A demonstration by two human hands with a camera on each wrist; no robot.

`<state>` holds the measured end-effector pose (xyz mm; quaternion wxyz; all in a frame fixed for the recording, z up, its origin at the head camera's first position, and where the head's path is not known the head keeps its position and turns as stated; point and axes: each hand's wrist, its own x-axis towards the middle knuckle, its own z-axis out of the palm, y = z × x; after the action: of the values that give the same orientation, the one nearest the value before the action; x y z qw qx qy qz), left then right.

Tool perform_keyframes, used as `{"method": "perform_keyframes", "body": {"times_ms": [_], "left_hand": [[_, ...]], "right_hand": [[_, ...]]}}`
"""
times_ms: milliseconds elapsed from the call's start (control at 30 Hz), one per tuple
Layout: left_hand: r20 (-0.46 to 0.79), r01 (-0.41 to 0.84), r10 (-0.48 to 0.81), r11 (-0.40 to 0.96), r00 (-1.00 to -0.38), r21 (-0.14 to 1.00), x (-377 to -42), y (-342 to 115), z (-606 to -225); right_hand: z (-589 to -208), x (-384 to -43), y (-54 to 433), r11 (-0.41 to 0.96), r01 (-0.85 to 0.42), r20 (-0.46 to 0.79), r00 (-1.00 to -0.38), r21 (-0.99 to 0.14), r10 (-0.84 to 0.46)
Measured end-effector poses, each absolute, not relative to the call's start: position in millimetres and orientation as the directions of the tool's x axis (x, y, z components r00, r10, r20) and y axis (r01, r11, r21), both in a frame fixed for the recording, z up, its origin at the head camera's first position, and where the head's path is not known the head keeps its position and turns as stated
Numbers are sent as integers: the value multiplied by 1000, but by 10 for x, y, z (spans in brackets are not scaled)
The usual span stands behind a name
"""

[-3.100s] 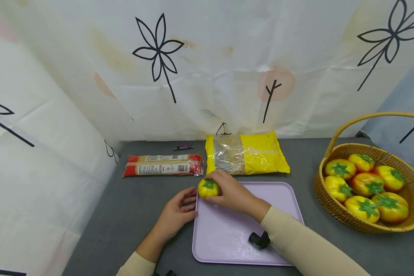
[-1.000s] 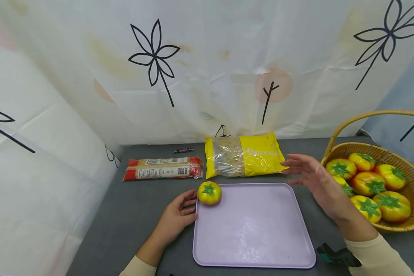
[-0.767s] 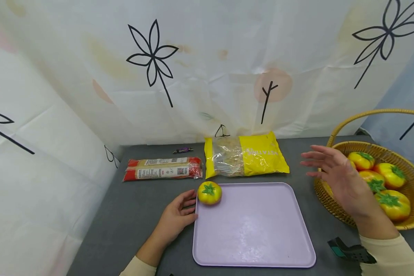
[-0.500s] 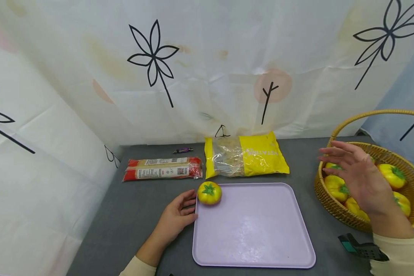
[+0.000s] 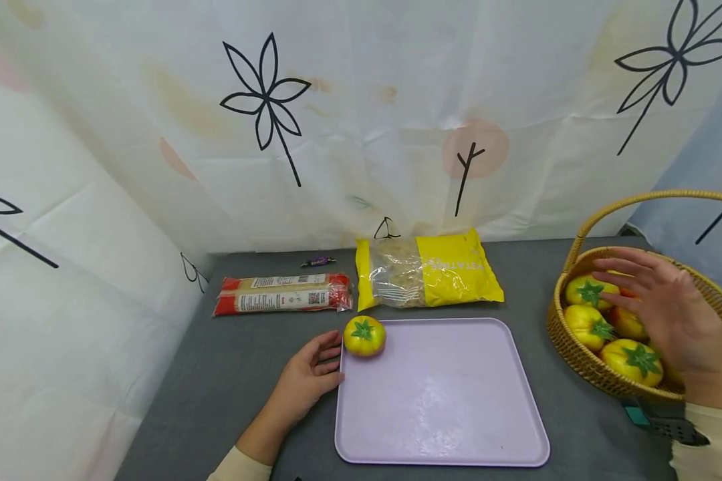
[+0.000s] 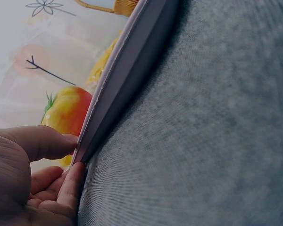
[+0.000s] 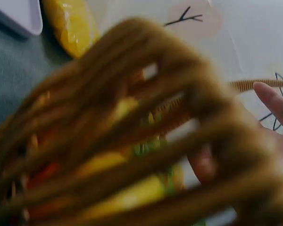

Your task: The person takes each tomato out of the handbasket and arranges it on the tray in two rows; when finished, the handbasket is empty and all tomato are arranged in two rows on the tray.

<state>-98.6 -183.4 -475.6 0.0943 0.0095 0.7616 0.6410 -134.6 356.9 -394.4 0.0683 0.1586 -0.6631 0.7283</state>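
Observation:
My left hand (image 5: 309, 374) rests with its fingertips and thumb against the left edge of the lilac tray (image 5: 445, 394); the left wrist view shows them at the rim. Just beyond those fingers, a yellow-and-red tomato (image 5: 364, 336) with a green leafy top sits in the tray's far left corner. On the right, my right hand (image 5: 676, 314) hovers over the wicker basket (image 5: 568, 347), fingers spread and holding nothing. Several similar tomatoes (image 5: 632, 362) lie in the basket, some hidden behind the hand. Blurred basket weave covers much of the right wrist view.
A yellow clear-windowed food bag (image 5: 430, 270) lies behind the tray. To its left are a red-ended pack of noodles or pasta (image 5: 283, 292) and a small purple wrapped sweet (image 5: 318, 262). The basket's handle (image 5: 650, 195) arches above it. Patterned cloth (image 5: 361, 133) hangs at the back.
The right hand has let go of the tomato in the tray's corner and moved right, over the basket. The left hand has stayed at the tray's edge.

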Motion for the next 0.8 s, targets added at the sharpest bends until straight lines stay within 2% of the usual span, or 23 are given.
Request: {"method": "perform_keyframes", "body": {"times_ms": [133, 200, 333, 500, 600, 800], "left_hand": [[-130, -105, 135, 179, -982, 978, -984, -1833, -4756], [-128, -102, 136, 179, -982, 978, -983, -1835, -4759], [-122, -97, 136, 174, -983, 980, -988, -1839, -4768], [-113, -89, 142, 165, -983, 982, -990, -1842, -4773], [-115, -91, 145, 164, -983, 982, -992, -1842, -4774], [-125, -101, 141, 164, -982, 981, -995, -1842, -4772]], "right_hand": [[-4068, -1405, 3760, -73, -318, 326, -928, -945, -182], [-4128, -1427, 3843, -7, -317, 310, -925, -948, -221], [-4178, -1439, 3912, 231, -270, 197, -935, -935, -296], [-4155, -1410, 3844, 495, -229, 58, -940, -838, -337], [-4162, -1383, 3795, 560, -223, 33, -944, -798, -329], [-4202, -1392, 3792, 606, -187, -17, -949, -773, -314]]}}
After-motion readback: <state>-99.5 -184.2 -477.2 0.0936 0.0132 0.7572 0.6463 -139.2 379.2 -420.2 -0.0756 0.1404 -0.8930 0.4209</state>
